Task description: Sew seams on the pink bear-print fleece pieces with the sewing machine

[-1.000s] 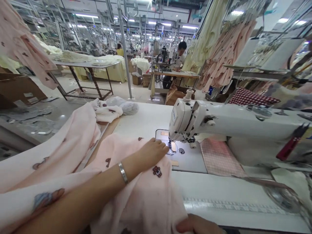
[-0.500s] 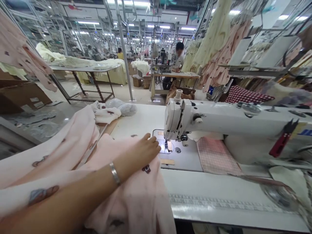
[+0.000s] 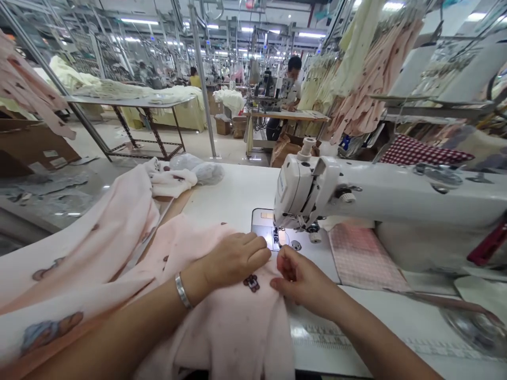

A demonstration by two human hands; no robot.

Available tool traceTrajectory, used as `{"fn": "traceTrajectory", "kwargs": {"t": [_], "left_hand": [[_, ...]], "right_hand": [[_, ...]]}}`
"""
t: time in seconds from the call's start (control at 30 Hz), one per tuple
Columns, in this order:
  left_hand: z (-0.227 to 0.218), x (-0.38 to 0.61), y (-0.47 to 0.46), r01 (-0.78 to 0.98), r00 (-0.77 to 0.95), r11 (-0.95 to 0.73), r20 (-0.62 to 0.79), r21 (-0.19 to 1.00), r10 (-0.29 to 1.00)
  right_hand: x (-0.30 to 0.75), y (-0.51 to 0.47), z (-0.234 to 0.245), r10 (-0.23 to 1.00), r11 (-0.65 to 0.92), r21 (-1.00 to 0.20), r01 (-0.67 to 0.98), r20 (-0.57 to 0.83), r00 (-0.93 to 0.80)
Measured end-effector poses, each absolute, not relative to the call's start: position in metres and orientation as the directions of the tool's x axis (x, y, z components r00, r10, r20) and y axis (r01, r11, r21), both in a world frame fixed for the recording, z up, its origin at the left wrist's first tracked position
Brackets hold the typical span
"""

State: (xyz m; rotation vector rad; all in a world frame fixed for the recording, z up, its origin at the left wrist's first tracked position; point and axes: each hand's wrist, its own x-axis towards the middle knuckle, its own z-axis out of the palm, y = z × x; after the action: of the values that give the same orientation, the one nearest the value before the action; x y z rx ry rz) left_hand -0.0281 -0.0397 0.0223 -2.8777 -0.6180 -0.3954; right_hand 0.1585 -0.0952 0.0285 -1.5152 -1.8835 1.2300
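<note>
A pale pink fleecy garment piece point(image 3: 237, 316) with small bear prints lies over the table's left part and hangs off its front edge. My left hand point(image 3: 237, 258), a silver bangle at its wrist, rests on it with bent fingers closed on the cloth. My right hand point(image 3: 303, 277) is at the cloth's right edge; its fingers are curled and the thumb stands apart, touching the edge. Just beyond both hands are the needle and presser foot point(image 3: 276, 236) of a white sewing machine point(image 3: 301, 190). Both sets of fingertips are short of the foot.
A pink checked cloth point(image 3: 362, 256) lies under the machine arm. A printed ruler point(image 3: 325, 338) runs along the table front. At the table's far left edge sits a clear plastic bag point(image 3: 208, 170). Red-handled snips point(image 3: 489, 243) are on the machine. A person point(image 3: 292, 87) sits farther back.
My right hand has come in from the right to the cloth's edge. The left hand has moved slightly down, its fingers more bent. The view has shifted, so the machine appears farther right.
</note>
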Motion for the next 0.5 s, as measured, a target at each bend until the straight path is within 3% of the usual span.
{"fn": "traceTrajectory", "kwargs": {"t": [0.1, 0.23, 0.3, 0.37, 0.5], "left_hand": [[0.028, -0.022, -0.031, 0.461, 0.864, -0.882, 0.273, -0.095, 0.423], [0.037, -0.005, -0.044, 0.729, 0.651, -0.683, 0.358, -0.046, 0.670], [0.033, 0.000, -0.064, 0.791, 0.577, -0.611, 0.327, 0.003, 0.748], [0.022, 0.001, -0.084, 0.781, 0.595, -0.623, 0.263, 0.036, 0.760], [0.002, -0.013, -0.103, 0.659, 0.720, -0.746, 0.205, 0.099, 0.663]], "right_hand": [[0.156, -0.095, 0.024, 0.948, 0.061, -0.748, 0.661, -0.165, -0.273], [0.162, -0.100, 0.022, 0.967, 0.143, -0.579, 0.803, -0.089, -0.237], [0.169, -0.099, 0.023, 0.956, 0.218, -0.511, 0.831, -0.060, -0.288], [0.179, -0.095, 0.022, 0.930, 0.315, -0.445, 0.838, -0.030, -0.366], [0.193, -0.075, 0.015, 0.873, 0.476, -0.267, 0.838, 0.022, -0.488]]}}
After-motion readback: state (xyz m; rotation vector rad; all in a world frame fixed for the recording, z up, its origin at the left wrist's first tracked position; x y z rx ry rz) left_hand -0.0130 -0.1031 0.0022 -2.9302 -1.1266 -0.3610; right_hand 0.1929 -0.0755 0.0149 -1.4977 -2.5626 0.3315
